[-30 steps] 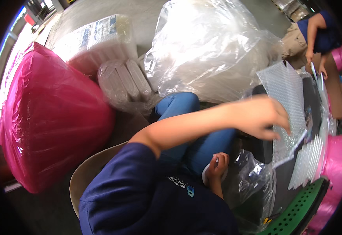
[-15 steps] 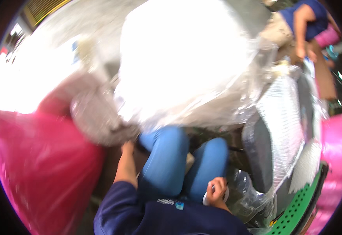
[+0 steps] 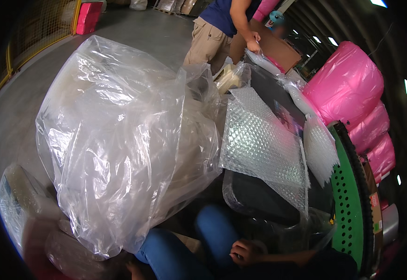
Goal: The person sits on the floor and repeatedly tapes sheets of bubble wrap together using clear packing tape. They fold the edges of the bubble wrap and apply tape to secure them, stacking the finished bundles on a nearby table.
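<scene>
My right hand [image 3: 244,253] is closed in front of my knee, its fingers curled. A pale rounded edge shows beside it, too dark to name. At the lower edge, my left hand [image 3: 134,269] is only partly in view; its fingers are hidden in shadow near a plastic-wrapped bundle [image 3: 75,247]. A large clear plastic bag [image 3: 114,140] with pale contents bulges ahead of my knees. Right of it, a sheet of bubble wrap [image 3: 264,140] lies over a dark surface [image 3: 264,198].
A green perforated panel [image 3: 345,214] stands at the right. Behind it are pink plastic-wrapped bundles [image 3: 348,84]. A co-worker in a navy shirt [image 3: 226,18] handles a white sheet [image 3: 261,60] across the work surface. A yellow mesh fence [image 3: 40,37] stands far left.
The view has swung up and to the left, so the bag, bubble wrap and co-worker sit differently in it. My right hand stays closed; my left is now mostly out of view.
</scene>
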The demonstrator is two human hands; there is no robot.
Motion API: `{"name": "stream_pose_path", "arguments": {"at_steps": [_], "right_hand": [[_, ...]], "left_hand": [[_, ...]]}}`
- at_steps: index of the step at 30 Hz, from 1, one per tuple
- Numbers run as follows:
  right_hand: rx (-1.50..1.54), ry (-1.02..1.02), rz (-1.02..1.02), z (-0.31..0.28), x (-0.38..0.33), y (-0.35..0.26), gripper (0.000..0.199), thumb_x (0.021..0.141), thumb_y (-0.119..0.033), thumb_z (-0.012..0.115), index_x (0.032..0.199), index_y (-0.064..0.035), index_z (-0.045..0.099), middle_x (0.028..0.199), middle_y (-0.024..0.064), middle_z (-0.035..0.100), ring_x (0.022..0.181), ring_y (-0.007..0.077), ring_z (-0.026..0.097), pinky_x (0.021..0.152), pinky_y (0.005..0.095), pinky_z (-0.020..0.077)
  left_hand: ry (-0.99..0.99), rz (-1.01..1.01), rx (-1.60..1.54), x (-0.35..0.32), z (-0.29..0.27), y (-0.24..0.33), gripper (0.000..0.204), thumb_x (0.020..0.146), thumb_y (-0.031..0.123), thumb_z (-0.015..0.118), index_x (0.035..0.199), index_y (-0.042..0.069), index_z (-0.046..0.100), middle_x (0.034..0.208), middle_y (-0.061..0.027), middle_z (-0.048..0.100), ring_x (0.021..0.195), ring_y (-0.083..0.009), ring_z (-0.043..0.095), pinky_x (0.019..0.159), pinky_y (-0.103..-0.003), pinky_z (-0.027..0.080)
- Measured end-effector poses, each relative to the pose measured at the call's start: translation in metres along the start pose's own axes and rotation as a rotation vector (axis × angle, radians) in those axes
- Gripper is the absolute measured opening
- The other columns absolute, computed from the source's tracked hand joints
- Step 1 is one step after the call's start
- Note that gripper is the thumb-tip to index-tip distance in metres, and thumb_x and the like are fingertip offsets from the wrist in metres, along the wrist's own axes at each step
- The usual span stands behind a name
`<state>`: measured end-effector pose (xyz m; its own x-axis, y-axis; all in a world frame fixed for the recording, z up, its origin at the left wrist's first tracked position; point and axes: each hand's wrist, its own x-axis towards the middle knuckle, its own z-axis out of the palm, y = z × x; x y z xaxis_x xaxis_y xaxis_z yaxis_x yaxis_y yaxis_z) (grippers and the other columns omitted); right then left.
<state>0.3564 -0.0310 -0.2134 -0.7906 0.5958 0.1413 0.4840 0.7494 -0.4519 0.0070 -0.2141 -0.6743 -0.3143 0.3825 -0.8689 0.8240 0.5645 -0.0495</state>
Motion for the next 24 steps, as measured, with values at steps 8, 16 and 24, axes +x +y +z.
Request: {"name": "stream_pose_path", "arguments": {"at_steps": [8, 16, 24], "right_hand": [[0.097, 0.029, 0.073, 0.0, 0.005, -0.021, 0.007, 0.079, -0.009, 0.066, 0.077, -0.0044, 0.06, 0.08, 0.0083, 0.057, 0.066, 0.023, 0.055, 0.059, 0.034, 0.0459], [0.222, 0.097, 0.098, -0.003, 0.003, -0.02, 0.006, 0.08, -0.007, 0.063, 0.079, -0.0026, 0.06, 0.08, 0.0081, 0.057, 0.07, 0.0244, 0.054, 0.06, 0.0359, 0.045], [0.22, 0.25, 0.014, 0.001, -0.014, 0.001, 0.006, 0.08, -0.009, 0.063, 0.078, -0.0043, 0.06, 0.079, 0.0082, 0.056, 0.073, 0.0268, 0.056, 0.063, 0.0377, 0.0458]], "left_hand": [[0.022, 0.07, 0.257, -0.063, -0.098, -0.031, 0.051, 0.068, 0.045, 0.074, 0.109, 0.014, 0.068, 0.115, -0.009, 0.063, 0.103, -0.0278, 0.063, 0.082, -0.043, 0.052], [0.333, 0.198, -0.184, -0.28, -0.296, -0.122, 0.046, 0.051, 0.041, 0.087, 0.071, 0.005, 0.068, 0.07, -0.012, 0.067, 0.065, -0.0267, 0.065, 0.064, -0.039, 0.052], [0.745, 0.676, -0.515, -0.544, -0.369, -0.111, 0.035, 0.056, 0.008, 0.082, 0.057, 0.007, 0.046, 0.056, 0.0003, 0.047, 0.052, -0.0103, 0.045, 0.048, -0.029, 0.036]]}}
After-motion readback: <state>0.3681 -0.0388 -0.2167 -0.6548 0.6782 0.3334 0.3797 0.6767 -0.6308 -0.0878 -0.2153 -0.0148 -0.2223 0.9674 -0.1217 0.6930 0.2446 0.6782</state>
